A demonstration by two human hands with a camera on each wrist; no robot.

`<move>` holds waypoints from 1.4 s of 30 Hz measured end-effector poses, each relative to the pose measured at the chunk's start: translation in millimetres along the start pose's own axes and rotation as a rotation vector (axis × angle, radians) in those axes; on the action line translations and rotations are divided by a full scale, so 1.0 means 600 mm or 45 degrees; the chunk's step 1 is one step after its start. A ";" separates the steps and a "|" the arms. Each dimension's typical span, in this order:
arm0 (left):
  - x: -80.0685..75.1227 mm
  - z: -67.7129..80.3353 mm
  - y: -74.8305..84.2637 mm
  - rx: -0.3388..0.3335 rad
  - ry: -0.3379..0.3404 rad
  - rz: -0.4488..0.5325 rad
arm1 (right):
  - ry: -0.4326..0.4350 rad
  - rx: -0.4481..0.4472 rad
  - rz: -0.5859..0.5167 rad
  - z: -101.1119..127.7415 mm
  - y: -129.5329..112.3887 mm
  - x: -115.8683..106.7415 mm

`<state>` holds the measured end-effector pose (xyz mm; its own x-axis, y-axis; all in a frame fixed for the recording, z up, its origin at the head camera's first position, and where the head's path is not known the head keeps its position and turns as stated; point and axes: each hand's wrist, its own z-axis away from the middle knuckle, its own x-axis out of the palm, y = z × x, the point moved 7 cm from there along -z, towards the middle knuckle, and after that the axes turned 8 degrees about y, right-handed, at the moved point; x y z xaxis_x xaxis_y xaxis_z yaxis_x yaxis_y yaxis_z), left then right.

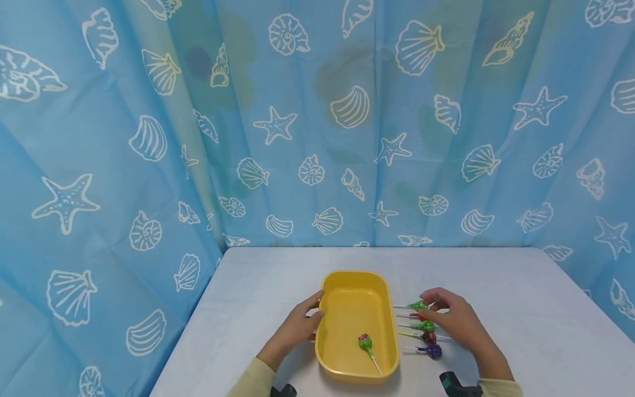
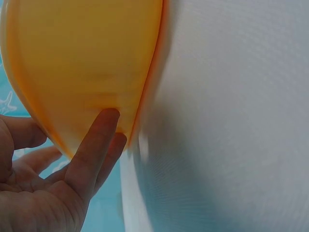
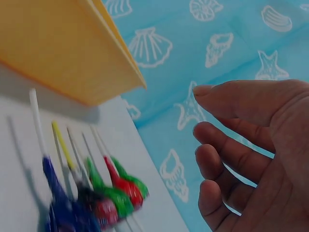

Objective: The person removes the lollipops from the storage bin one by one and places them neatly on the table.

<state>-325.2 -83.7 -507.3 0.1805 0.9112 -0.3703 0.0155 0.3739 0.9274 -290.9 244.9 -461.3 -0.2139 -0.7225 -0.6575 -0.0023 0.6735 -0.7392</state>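
My left hand (image 1: 299, 325) is at the left side of a yellow tray (image 1: 391, 314), its straight fingers (image 2: 94, 150) touching the outer wall. Inside the tray lies one lollipop (image 1: 365, 342) with a green and red wrapper. Over the far end of a column of lollipops, right of the tray, hovers my right hand (image 1: 457, 321), fingers loosely bent and holding nothing. The column includes a green lollipop (image 1: 419, 305), a red lollipop (image 3: 126, 186), another green one (image 1: 425, 326), a dark red one (image 1: 429, 337) and a purple one (image 1: 434, 351). Their sticks mostly point toward the tray.
A white-covered table (image 1: 268, 275) carries everything. Behind it and along the sides hangs a blue curtain (image 1: 297, 193) with white shells and starfish. A dark wrist device (image 1: 453, 384) shows below my right hand.
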 end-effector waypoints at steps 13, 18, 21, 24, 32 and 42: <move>0.000 0.000 -0.004 -0.016 -0.010 0.008 | -0.100 -0.132 -0.073 -0.009 -0.062 0.049; 0.000 0.001 -0.003 -0.012 -0.016 0.012 | -0.139 -0.166 -0.092 -0.017 -0.079 0.060; 0.000 0.002 -0.003 -0.006 -0.016 0.012 | -0.171 -0.207 -0.110 -0.022 -0.092 0.067; -0.001 0.002 -0.003 -0.007 -0.009 0.011 | -0.213 -0.269 -0.126 -0.024 -0.114 0.075; -0.002 -0.001 -0.002 -0.012 0.001 0.013 | -0.326 -0.391 -0.157 -0.029 -0.156 0.110; -0.003 -0.002 -0.002 -0.013 0.003 0.007 | -0.553 -0.411 -0.120 -0.033 -0.166 0.153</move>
<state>-326.6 -85.5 -507.7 0.1781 0.9138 -0.3651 0.0041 0.3704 0.9289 -329.5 114.6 -445.1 0.2249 -0.7338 -0.6410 -0.3164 0.5673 -0.7604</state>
